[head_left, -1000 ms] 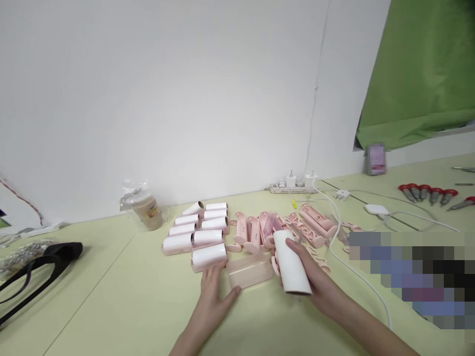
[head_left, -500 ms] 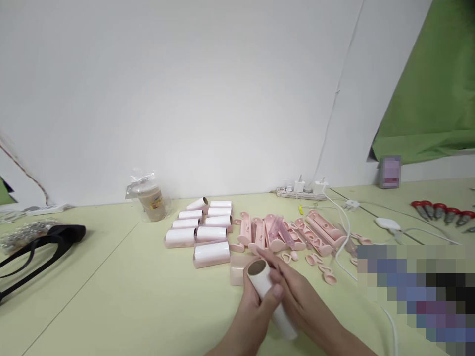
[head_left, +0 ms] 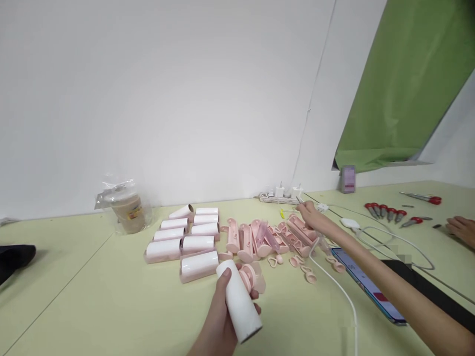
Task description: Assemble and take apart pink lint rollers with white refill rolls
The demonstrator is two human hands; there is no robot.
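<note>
My left hand [head_left: 222, 306] is closed around a white lint roller refill [head_left: 239, 301], tilted over the table. A pink round-ended piece [head_left: 249, 278] sits against the roll in the same hand, partly hidden by it. My right hand [head_left: 308, 213] reaches to the far side of the pink parts, its fingers pinched together by a pink roller holder [head_left: 299, 228]. A thin tip shows at those fingers, too small to name. Pink holders [head_left: 246, 242] and small pink heart-shaped pieces [head_left: 272, 261] lie between my hands. Several white rolls in clear pink covers [head_left: 200, 266] stand in rows to the left.
A bagged cup [head_left: 129, 212] stands by the wall. A power strip [head_left: 278, 198] lies at the back, its white cable [head_left: 343, 291] running forward past a phone [head_left: 367, 284]. Red-handled tools [head_left: 389, 212] lie at the right, near another person's hand [head_left: 462, 230].
My right hand has left the roll and stretched away to the far right. The left hand keeps the roll, now with a pink piece showing beside it. The view has turned right.
</note>
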